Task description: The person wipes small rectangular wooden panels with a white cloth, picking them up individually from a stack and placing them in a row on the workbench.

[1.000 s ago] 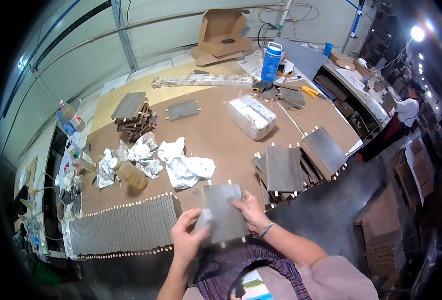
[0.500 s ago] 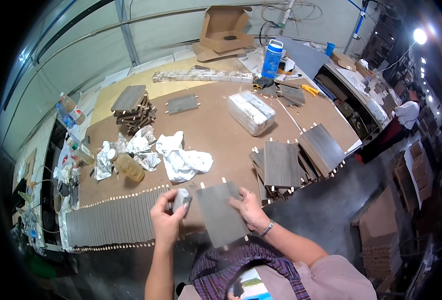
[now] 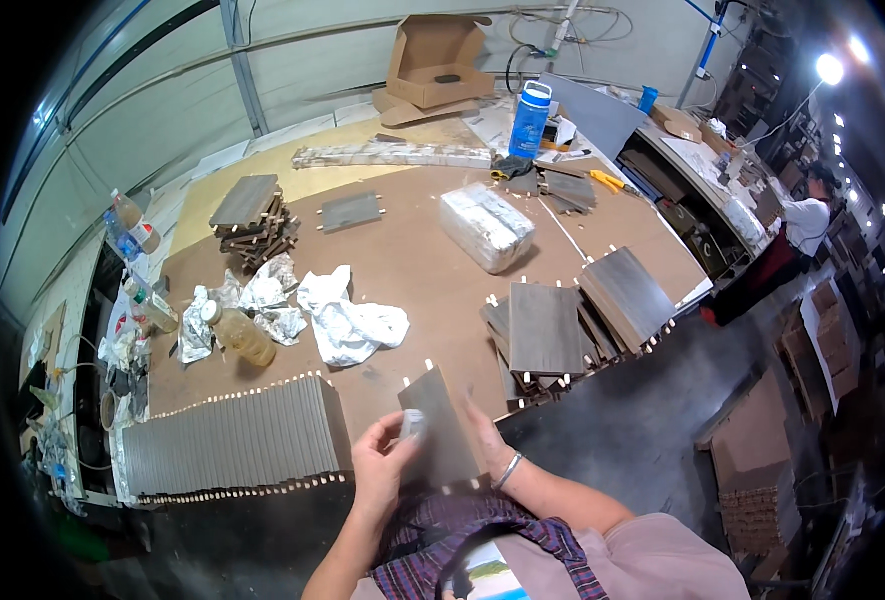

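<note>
Left (image 3: 379,462) pinches block (image 3: 414,423); right (image 3: 490,436) touches panel (image 3: 445,440).

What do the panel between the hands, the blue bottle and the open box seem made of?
Panel: probably wood or engineered board, dull grey-brown, with pale, dowel-like pegs. Blue bottle: likely plastic, smooth, seemingly translucent. Open box: apparently cardboard, matt brown with folded flaps.

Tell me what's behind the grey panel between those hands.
Brown tabletop shows beyond the upper edge of the grey panel; its far face and whatever it covers are hidden.
</note>
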A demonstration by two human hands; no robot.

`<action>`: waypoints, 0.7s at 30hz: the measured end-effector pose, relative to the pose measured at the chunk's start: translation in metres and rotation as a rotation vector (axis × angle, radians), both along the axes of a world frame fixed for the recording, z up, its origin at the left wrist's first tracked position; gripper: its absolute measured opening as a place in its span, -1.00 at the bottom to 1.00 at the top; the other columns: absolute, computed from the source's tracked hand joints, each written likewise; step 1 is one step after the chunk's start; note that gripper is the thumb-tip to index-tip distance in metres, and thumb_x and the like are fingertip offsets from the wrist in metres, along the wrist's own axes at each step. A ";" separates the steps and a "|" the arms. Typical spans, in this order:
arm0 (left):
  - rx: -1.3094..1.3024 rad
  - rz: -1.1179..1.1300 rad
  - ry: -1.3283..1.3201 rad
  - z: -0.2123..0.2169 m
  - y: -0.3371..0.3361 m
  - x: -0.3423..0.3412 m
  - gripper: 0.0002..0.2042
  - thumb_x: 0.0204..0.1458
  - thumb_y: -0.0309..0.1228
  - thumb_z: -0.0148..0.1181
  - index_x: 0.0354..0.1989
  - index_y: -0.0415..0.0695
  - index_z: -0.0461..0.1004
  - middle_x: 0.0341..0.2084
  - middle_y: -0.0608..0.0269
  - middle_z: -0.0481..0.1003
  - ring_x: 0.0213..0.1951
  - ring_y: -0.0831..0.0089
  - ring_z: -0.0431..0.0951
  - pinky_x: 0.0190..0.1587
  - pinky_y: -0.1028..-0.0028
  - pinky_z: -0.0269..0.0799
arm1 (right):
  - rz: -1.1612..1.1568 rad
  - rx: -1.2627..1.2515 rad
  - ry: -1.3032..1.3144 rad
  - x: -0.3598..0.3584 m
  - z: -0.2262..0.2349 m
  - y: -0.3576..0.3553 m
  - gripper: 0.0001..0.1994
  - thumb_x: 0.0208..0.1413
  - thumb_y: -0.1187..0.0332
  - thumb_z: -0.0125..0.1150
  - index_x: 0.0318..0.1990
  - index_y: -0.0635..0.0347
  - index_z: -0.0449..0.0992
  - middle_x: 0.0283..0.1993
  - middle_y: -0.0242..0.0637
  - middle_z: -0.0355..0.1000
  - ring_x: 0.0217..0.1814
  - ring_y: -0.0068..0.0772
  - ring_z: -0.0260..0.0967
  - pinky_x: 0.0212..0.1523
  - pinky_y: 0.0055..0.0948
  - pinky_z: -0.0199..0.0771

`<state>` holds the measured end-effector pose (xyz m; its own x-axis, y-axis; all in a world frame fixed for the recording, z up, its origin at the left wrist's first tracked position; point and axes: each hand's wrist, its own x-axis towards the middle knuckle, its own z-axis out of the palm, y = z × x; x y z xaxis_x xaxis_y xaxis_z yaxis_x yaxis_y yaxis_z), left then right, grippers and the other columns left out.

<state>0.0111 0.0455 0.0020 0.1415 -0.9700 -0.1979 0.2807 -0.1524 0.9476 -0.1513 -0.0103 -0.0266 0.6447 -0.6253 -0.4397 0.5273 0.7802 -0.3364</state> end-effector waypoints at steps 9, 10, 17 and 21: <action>-0.221 0.068 -0.363 0.038 -0.016 -0.014 -0.73 -0.03 -0.51 0.27 -0.12 -0.25 0.48 -0.27 0.31 0.47 -0.28 0.60 0.47 -0.19 0.57 0.43 | 0.033 -0.216 -0.099 -0.007 -0.026 0.004 -0.26 -0.17 0.22 0.32 0.26 0.19 0.27 0.07 -0.21 0.41 0.03 -0.33 0.44 0.04 -0.30 0.50; -0.328 0.021 -0.483 0.045 -0.019 -0.018 -0.70 -0.06 -0.52 0.29 -0.11 -0.24 0.48 -0.28 0.32 0.47 -0.29 0.59 0.47 -0.21 0.56 0.43 | 0.025 -0.240 -0.149 -0.005 -0.016 0.005 -0.14 -0.24 0.28 0.36 0.34 0.16 0.16 0.16 -0.21 0.33 0.12 -0.30 0.38 0.11 -0.33 0.46; -0.086 0.291 -0.556 -0.012 -0.045 0.031 -0.72 -0.10 -0.47 0.33 -0.18 -0.27 0.51 -0.33 0.21 0.52 -0.33 0.50 0.49 -0.28 0.48 0.43 | 0.131 -0.181 -0.285 -0.011 -0.007 0.008 -0.10 -0.20 0.10 0.30 0.37 0.22 0.12 0.23 -0.05 0.31 0.17 -0.13 0.38 0.21 -0.16 0.41; -0.166 0.273 -0.643 0.002 -0.031 0.018 -0.72 -0.13 -0.51 0.33 -0.19 -0.29 0.52 -0.34 0.22 0.50 -0.33 0.47 0.50 -0.26 0.47 0.44 | 0.022 -0.035 -0.340 -0.010 -0.014 -0.005 -0.27 0.04 -0.07 -0.01 0.25 0.32 0.29 0.15 0.06 0.40 0.12 -0.06 0.44 0.18 -0.13 0.44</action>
